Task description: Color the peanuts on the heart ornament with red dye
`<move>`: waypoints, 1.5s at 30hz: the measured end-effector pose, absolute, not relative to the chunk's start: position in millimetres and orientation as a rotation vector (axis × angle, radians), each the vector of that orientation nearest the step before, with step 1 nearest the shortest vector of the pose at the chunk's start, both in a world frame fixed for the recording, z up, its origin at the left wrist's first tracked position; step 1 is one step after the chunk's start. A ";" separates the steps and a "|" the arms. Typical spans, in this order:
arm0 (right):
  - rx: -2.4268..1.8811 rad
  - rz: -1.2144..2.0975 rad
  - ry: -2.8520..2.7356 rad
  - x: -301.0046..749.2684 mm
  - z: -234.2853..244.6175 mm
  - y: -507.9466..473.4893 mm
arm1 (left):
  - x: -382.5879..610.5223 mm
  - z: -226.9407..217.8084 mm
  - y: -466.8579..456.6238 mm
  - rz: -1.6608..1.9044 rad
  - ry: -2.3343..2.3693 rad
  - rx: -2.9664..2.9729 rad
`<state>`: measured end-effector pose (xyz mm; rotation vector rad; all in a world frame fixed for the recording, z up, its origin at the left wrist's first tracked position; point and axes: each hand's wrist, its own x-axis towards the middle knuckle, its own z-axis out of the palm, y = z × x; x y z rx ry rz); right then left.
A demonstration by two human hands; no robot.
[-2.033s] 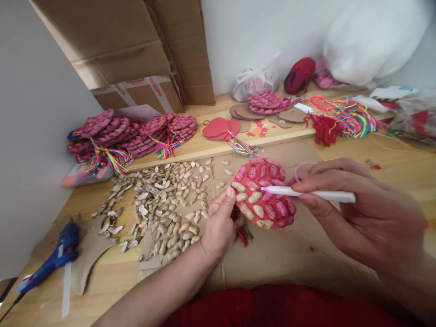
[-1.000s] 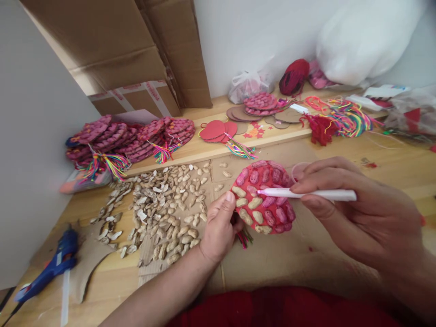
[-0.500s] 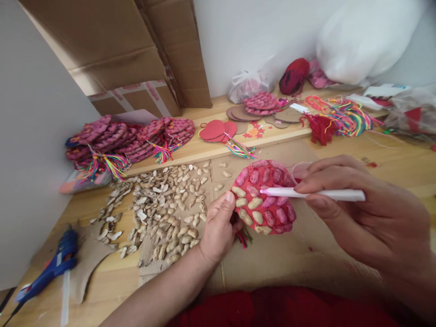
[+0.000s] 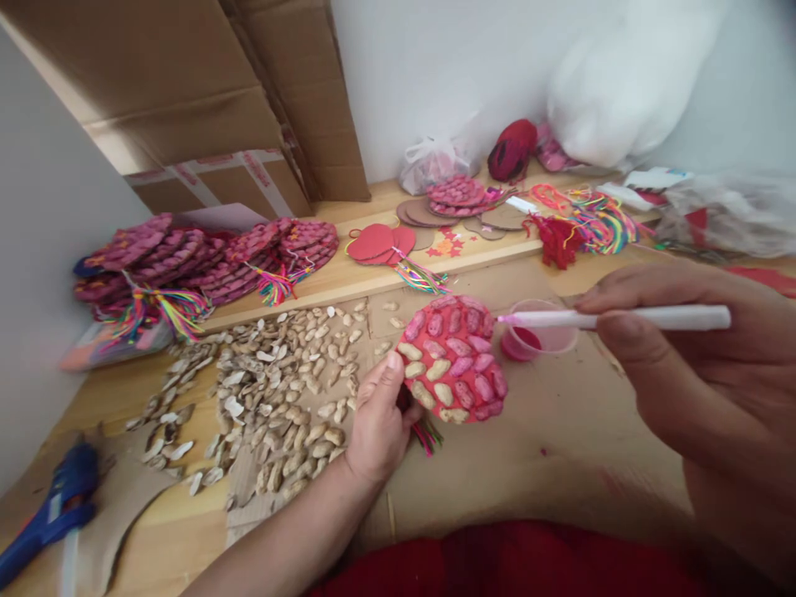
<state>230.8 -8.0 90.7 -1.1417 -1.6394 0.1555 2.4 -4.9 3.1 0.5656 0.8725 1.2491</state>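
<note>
My left hand (image 4: 376, 421) is closed on the lower left edge of a red round disc (image 4: 452, 359) covered with peanut shells, some painted pink and some plain. A coloured tassel (image 4: 426, 433) hangs below it. My right hand (image 4: 696, 373) pinches a white brush (image 4: 628, 317) held level, its pink tip over a small clear cup of pink paint (image 4: 538, 338) standing just right of the disc.
Loose peanut shells (image 4: 274, 396) lie spread on cardboard to the left. A blue glue gun (image 4: 46, 516) lies at the lower left. Stacks of finished pink discs (image 4: 186, 257) with tassels, red discs (image 4: 376, 243), coloured threads (image 4: 590, 217) and cardboard boxes (image 4: 205, 99) line the back.
My right hand has drawn the brush off the disc and moved it right, over the paint cup. The view has shifted a little to the right.
</note>
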 end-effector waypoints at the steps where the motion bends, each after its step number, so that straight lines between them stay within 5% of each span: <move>1: -1.213 0.111 -1.618 235.6 93.4 -8.2 | 2.2 3.1 -4.3 1.269 0.868 0.564; 8: -1.539 -0.169 -1.869 264.8 88.1 -0.9 | 0.6 2.7 -3.4 1.292 0.874 0.512; 45: -1.592 -0.131 -1.920 258.4 49.0 17.7 | 1.8 0.1 -6.4 1.165 0.927 0.599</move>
